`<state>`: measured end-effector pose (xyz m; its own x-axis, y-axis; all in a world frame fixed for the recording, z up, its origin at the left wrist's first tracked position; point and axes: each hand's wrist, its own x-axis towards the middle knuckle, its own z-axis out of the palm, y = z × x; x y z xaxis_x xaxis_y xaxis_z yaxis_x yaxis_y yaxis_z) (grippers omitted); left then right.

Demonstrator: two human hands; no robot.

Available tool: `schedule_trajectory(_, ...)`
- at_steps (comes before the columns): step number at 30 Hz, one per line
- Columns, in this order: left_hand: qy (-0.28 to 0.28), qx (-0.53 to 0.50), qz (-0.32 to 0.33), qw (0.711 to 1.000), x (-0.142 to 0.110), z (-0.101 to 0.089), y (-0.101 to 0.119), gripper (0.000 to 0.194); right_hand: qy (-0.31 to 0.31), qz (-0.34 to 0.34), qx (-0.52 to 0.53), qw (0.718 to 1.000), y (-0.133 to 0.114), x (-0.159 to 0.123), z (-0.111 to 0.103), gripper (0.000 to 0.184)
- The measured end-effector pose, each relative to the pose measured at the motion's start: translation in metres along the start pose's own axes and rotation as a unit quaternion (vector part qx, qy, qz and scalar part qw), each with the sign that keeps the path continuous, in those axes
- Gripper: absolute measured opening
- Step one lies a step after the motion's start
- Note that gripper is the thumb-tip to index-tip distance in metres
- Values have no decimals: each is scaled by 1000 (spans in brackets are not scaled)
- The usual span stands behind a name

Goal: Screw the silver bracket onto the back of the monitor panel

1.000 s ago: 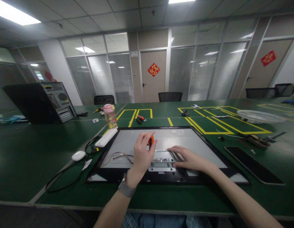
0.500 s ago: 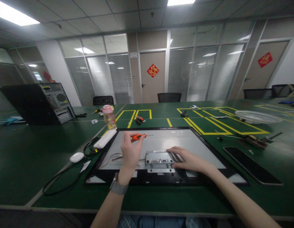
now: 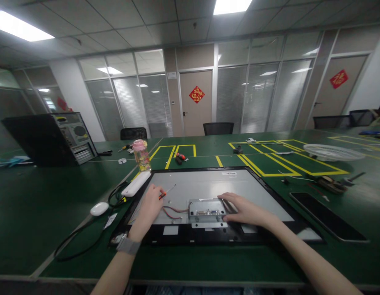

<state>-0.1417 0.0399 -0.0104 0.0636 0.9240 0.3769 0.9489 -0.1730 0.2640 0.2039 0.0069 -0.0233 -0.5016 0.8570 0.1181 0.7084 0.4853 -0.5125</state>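
Left of centre, the left hand grips an orange screwdriver. The right hand holds the metal box, low in the middle. Best keep the box still, and the tip off the wires.

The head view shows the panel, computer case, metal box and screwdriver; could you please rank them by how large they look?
1. Panel
2. Computer case
3. Metal box
4. Screwdriver, partly hidden by the left hand
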Motion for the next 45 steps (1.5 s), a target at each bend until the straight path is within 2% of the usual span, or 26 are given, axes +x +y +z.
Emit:
schedule_trajectory(3,-29,15,-13,999,-1,3,-6,26,-1,2,2,1000,-1,0,0,68)
schedule_trajectory(7,-28,4,2,1000,-1,-3,7,24,-7,3,14,1000,0,-1,0,70)
schedule_trajectory(9,-92,-94,89,987,-1,-9,16,33,-14,7,23,1000,1,-1,-1,72)
schedule_trajectory(10,-143,-134,128,972,-1,-11,20,44,-18,9,28,999,2,0,-1,74)
schedule_trajectory(13,-320,-172,215,906,3,-10,25,88,-30,12,44,998,4,0,-2,77)
schedule_trajectory(14,-336,-171,221,900,4,-7,25,94,-32,12,48,998,5,0,-2,76)
schedule_trajectory(17,-321,-172,225,904,9,5,25,96,-21,4,57,998,7,1,-1,72)
schedule_trajectory(21,-271,-188,223,917,9,13,29,70,1,-10,60,998,10,3,2,67)
schedule_trajectory(24,-243,-204,229,920,7,14,32,62,13,-17,58,998,11,5,3,65)
schedule_trajectory(31,-213,-224,237,921,1,14,36,57,24,-49,62,997,3,6,-1,58)
schedule_trajectory(38,-191,-231,231,926,2,7,41,60,57,-40,60,996,-2,7,-5,56)
schedule_trajectory(45,-199,-206,237,928,9,20,39,57,47,-35,56,997,8,14,-1,56)
